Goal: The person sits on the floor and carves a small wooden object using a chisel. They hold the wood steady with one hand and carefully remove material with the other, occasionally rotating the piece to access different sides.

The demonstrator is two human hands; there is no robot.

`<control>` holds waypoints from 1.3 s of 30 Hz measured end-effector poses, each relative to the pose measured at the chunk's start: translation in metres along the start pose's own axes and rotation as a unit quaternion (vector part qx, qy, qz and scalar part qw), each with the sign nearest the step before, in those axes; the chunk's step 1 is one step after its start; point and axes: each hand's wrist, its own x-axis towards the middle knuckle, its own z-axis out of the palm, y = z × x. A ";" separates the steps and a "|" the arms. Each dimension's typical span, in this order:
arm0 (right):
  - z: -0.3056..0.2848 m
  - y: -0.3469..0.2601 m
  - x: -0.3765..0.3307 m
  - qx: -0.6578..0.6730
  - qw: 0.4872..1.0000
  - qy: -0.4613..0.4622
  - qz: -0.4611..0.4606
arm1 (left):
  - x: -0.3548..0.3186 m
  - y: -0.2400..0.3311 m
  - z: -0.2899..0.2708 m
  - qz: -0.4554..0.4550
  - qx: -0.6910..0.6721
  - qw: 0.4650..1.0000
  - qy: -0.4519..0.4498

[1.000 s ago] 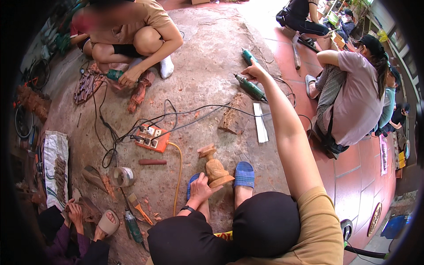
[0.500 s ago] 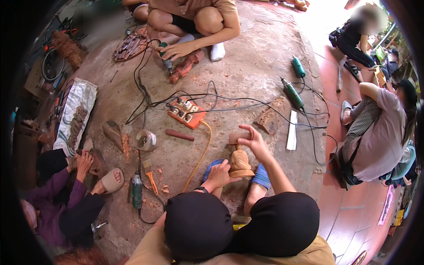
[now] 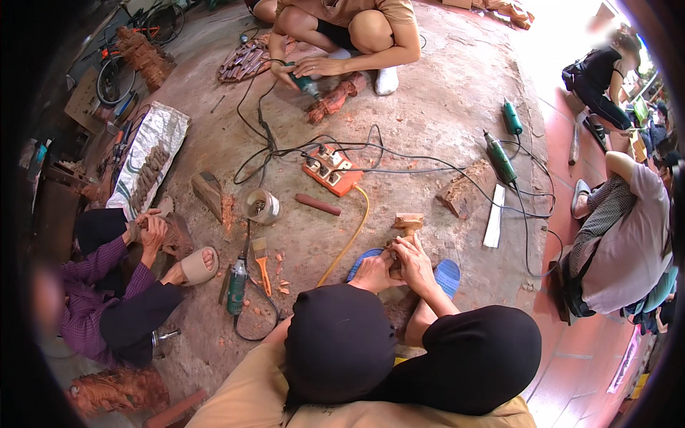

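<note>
Between my knees and above my blue slippers, a small light-brown carved wooden piece is gripped in both hands. A flat square block tops its narrow neck and points away from me; the rest of it is mostly covered by my fingers. My left hand wraps round its lower part from the left. From the right, my right hand closes over its middle, fingers bent near the neck. The blue slippers on my feet show on either side of the hands.
An orange power strip with tangled black cords lies ahead. Green rotary tools rest at right, another at left beside a brush. A tub, a wood chunk and other people working with wood surround me.
My right hand has come down from the block on top to the carving's body. The carving has turned, its top tilting farther from me. The whole view has shifted slightly.
</note>
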 end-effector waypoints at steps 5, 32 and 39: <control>0.006 0.005 -0.002 -0.037 0.998 0.043 -0.007 | -0.001 0.001 -0.001 0.003 0.021 1.000 -0.004; 0.000 0.009 -0.001 0.030 0.999 0.030 -0.017 | 0.002 0.002 0.000 0.000 0.039 0.999 -0.030; 0.001 0.002 0.001 0.058 0.997 0.054 0.006 | 0.000 -0.001 -0.001 0.000 0.037 0.999 -0.033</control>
